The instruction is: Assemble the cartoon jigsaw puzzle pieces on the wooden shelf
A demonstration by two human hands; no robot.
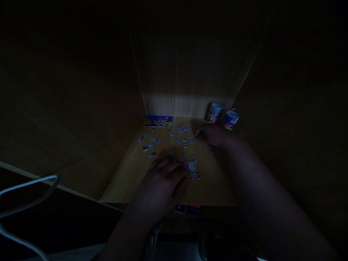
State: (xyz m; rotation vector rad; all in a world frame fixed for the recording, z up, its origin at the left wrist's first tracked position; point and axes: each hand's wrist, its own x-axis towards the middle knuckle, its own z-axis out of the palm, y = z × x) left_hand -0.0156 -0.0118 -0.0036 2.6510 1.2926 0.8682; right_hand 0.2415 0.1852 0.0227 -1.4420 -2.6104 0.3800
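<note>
While the light is dim and fine detail is lost, the layout on the wooden counter remains readable. The person's left hand is palm down near the front, its fingers bent, just left of a partly joined puzzle section showing pink and pale figures. The hand covers part of that area; whether its grip is clamped on anything cannot be told. A blue piece lies just beyond its fingertips. The right hand reaches farther back, thumb and forefinger close together at a small bluish piece; whether the grip holds this piece or only touches it cannot be told. Loose puzzle pieces are scattered across the middle of the counter, some apart, some apparently joined in small groups. A blue picture strip with a yellow figure lies at the back left. At the back right are two printed canisters with clear tops: one near the back panel, the other just beside it, partly behind the right arm. A white cable loops at the far left.
</note>
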